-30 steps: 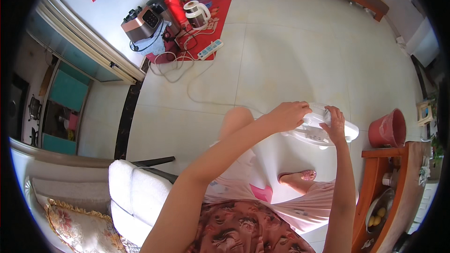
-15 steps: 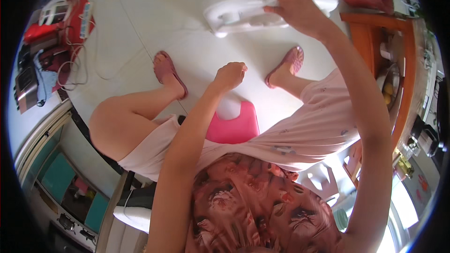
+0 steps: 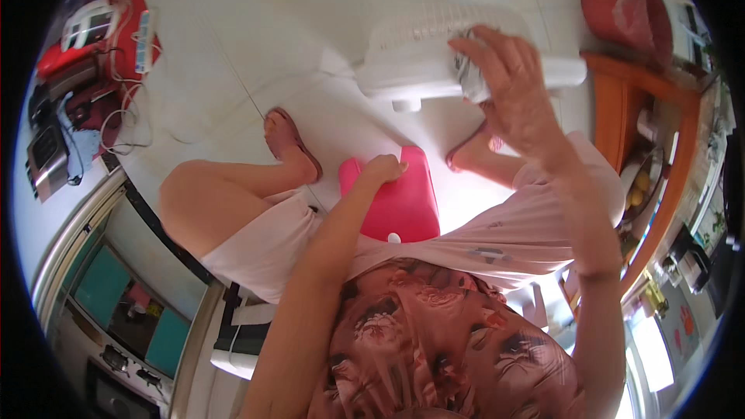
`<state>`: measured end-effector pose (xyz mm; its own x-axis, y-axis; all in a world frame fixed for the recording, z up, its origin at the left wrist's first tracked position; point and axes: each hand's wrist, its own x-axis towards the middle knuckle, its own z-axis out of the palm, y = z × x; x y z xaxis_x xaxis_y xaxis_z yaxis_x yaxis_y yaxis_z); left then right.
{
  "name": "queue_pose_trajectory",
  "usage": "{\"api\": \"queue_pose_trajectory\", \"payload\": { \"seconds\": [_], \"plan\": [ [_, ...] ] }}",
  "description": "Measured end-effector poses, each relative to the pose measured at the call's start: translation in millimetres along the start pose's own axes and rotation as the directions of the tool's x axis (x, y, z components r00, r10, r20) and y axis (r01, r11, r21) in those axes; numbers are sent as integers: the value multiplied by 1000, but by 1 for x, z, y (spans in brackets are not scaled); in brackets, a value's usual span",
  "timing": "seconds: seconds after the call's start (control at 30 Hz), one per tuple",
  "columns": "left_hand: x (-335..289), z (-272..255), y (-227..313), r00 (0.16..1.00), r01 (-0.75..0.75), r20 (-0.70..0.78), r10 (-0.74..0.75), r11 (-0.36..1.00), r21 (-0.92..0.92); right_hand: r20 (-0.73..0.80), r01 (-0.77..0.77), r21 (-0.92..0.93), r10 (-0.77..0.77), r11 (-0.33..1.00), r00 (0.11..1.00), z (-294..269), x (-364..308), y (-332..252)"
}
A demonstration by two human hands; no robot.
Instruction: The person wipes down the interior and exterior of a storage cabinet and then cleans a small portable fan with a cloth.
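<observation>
I sit on a pink plastic stool (image 3: 403, 209) with my knees apart. My left hand (image 3: 384, 167) grips the stool's front edge between my legs. A white electric fan (image 3: 411, 62) stands on the pale floor just beyond my feet, its grille toward the top of the view. My right hand (image 3: 508, 89) reaches out over the fan and presses a crumpled grey-white cloth (image 3: 468, 77) against its body.
A red bucket (image 3: 625, 12) stands at the upper right beside a wooden shelf unit (image 3: 617, 116) holding fruit. Kitchen appliances (image 3: 58, 101), cords and a power strip (image 3: 144, 39) lie on a red mat at the upper left. My feet wear pink sandals (image 3: 291, 143).
My left hand has left the fan and come down onto the stool's front edge. My right hand stays on the fan with the cloth. My head has tilted down toward my lap.
</observation>
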<state>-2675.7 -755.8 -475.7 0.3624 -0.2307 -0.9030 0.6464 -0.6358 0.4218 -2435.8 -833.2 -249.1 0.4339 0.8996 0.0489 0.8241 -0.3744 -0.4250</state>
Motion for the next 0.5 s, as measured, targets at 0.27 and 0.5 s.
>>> {"api": "queue_pose_trajectory", "payload": {
  "seconds": [0.27,0.5],
  "plan": [
    [-98,-110,27,877,-54,-452,162,969,243,-44,20,110,-15,994,999,-10,2,-3],
    [-239,-167,72,557,-223,-687,466,881,416,-519,-97,271,230,958,823,16,1,-19]
  ]
}}
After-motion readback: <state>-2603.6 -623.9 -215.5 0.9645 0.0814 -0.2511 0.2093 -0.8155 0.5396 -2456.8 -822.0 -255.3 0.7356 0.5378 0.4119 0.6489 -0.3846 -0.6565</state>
